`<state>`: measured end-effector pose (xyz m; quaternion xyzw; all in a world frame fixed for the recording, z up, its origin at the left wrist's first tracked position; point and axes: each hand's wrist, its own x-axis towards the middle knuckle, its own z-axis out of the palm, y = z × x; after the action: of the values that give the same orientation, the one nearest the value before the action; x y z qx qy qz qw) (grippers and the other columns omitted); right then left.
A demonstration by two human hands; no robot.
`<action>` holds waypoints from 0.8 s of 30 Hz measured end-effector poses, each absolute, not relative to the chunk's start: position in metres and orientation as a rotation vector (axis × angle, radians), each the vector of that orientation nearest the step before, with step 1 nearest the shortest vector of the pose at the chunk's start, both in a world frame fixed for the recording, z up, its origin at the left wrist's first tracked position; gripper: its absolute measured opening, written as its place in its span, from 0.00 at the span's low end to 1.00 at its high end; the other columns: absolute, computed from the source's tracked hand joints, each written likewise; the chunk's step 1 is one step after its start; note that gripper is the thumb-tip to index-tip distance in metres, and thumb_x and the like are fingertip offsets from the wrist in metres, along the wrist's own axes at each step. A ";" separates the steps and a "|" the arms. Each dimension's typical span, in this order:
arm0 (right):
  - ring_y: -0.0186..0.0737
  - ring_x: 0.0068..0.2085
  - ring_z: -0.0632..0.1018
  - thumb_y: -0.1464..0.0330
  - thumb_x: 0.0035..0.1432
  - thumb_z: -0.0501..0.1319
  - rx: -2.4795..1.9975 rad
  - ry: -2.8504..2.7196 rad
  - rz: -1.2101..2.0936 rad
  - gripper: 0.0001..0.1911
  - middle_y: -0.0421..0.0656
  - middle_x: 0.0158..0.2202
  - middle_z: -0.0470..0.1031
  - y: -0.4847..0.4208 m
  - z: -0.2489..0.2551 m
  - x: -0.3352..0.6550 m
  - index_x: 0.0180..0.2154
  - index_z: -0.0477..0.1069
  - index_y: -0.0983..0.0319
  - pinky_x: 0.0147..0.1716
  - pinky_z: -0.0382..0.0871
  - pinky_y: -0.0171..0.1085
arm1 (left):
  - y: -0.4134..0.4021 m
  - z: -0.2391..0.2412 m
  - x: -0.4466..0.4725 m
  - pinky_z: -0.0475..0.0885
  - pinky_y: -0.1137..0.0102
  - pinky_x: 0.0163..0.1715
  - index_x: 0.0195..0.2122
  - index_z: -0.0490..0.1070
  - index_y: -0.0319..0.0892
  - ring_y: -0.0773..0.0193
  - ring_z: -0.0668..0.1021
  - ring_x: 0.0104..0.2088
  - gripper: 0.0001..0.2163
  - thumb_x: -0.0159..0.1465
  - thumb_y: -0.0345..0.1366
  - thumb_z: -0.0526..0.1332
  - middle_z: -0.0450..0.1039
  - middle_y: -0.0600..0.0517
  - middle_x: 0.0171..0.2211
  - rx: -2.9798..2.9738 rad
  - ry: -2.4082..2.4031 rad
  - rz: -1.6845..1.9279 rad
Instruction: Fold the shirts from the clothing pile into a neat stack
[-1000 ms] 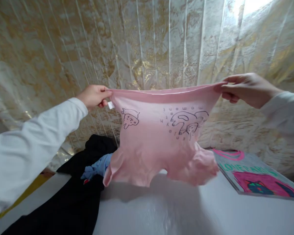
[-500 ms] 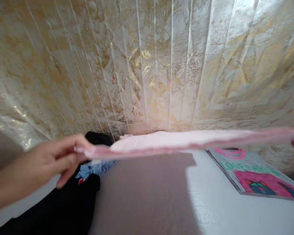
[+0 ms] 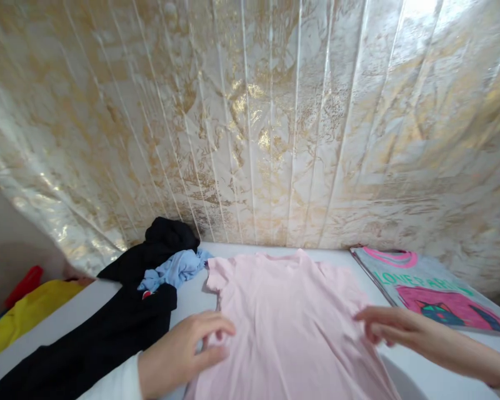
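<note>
Head view: a pink shirt (image 3: 283, 311), short-sleeved, is laid out on the white surface (image 3: 191, 305), its collar towards the wall covering (image 3: 250, 122) and its lower end cut off by the frame. The left grip (image 3: 187, 350), a bare hand, is held half open over one side of the shirt; the right grip (image 3: 416, 333) is loosely curled at the other. No fabric is seen pinched in either; whether the cloth is touched cannot be told. The shirt may be judged light, soft and limp, easily creased and not fragile; it is best held in pairs, at both shoulders or both side edges. Counted: one pink shirt; two hands; one light-blue cloth (image 3: 177, 269), crumpled against black clothing (image 3: 120, 328) whose pieces cannot be separated; one grey printed shirt (image 3: 437, 303) lying flat, with layers possibly beneath; one yellow cloth (image 3: 33, 311) and one red cloth (image 3: 25, 286), at far left.
</note>
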<state>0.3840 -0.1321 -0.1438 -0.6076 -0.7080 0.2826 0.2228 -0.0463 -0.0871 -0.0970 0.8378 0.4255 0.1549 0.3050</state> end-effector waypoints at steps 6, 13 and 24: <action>0.41 0.47 0.76 0.63 0.60 0.41 -1.810 -1.859 0.242 0.24 0.52 0.48 0.74 -0.009 -0.181 0.362 0.53 0.61 0.65 0.48 0.68 0.39 | 0.023 -0.163 0.026 0.55 0.64 0.59 0.60 0.56 0.37 0.59 0.59 0.61 0.24 0.65 0.41 0.50 0.55 0.43 0.62 2.479 1.456 0.326; 0.60 0.61 0.59 0.58 0.57 0.47 -2.134 -1.826 -0.113 0.29 0.58 0.61 0.58 0.006 -0.236 0.394 0.54 0.62 0.68 0.56 0.52 0.59 | 0.046 -0.207 0.028 0.42 0.46 0.59 0.63 0.51 0.40 0.46 0.46 0.65 0.33 0.63 0.56 0.46 0.43 0.41 0.65 2.574 1.774 0.215; 0.49 0.55 0.68 0.64 0.59 0.51 -2.064 -2.062 -0.099 0.21 0.50 0.51 0.72 0.064 -0.193 0.392 0.51 0.68 0.64 0.51 0.61 0.42 | 0.034 -0.176 0.067 0.42 0.51 0.61 0.64 0.46 0.34 0.51 0.42 0.65 0.39 0.59 0.56 0.49 0.36 0.40 0.66 2.534 1.416 0.005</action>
<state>0.3917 0.0635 -0.1926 -0.7026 -0.7021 -0.0336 0.1108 0.0669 0.0335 -0.1756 0.8667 0.4844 0.0016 0.1190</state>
